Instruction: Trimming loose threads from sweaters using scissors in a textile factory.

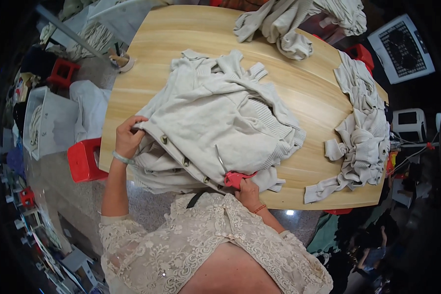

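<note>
A pale cream knitted cardigan [206, 117] lies spread over other knitwear on the table in front of me. Its button band, with several dark buttons, runs slantwise along the near side. My left hand [129, 138] pinches the band at its upper left end, fingers closed on the knit. Near the band's lower right end, my right hand [249, 194] is closed around red-handled scissors [236, 178]. Their thin metal part points up and away over the cardigan. Whether the blades are apart is hard to tell.
More cream knitwear lies in a heap along the right of the wooden table [311, 83], and another pile [284, 29] is at the far edge. A red stool [85, 159] and a white bin [59, 122] stand left. Another person's hand [120, 60] shows at the far left edge.
</note>
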Motion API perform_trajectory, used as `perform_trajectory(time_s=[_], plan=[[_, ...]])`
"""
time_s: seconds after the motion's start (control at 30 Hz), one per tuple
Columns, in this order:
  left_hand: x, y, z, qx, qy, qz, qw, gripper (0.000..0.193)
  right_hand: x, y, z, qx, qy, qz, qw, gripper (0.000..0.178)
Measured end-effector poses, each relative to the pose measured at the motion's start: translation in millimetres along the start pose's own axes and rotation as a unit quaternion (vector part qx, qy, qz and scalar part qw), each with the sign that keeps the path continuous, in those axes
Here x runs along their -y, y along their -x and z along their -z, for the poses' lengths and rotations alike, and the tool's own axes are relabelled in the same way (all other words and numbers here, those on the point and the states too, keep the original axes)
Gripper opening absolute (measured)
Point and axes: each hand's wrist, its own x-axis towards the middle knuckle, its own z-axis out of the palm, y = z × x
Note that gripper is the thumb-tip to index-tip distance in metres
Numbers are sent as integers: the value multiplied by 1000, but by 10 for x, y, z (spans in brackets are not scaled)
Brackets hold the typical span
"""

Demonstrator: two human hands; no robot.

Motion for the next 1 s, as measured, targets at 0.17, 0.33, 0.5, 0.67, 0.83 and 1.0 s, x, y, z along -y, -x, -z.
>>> perform_trajectory(time_s=[0.17,0.33,0.5,0.67,0.83,1.0], plan=[[23,-26,50,-22,13,12,1000,24,-19,-14,811,56,-85,37,994,39],[-70,-170,55,-130,29,-82,988,34,-169,-758,2400,-290,75,1,954,14],[-382,-155,-28,-166,-50,-227,958,36,81,-1285,3124,-383,160,63,907,14],[315,209,-112,-23,-146,-169,974,32,-151,-1524,2588,-6,216,-162,963,16],[146,214,-218,53,-160,-140,976,38,-556,-1300,2268,-109,186,-203,955,12],[-31,177,-151,70,-264,-170,947,44,-571,-1060,2049,-131,72,-124,981,19]])
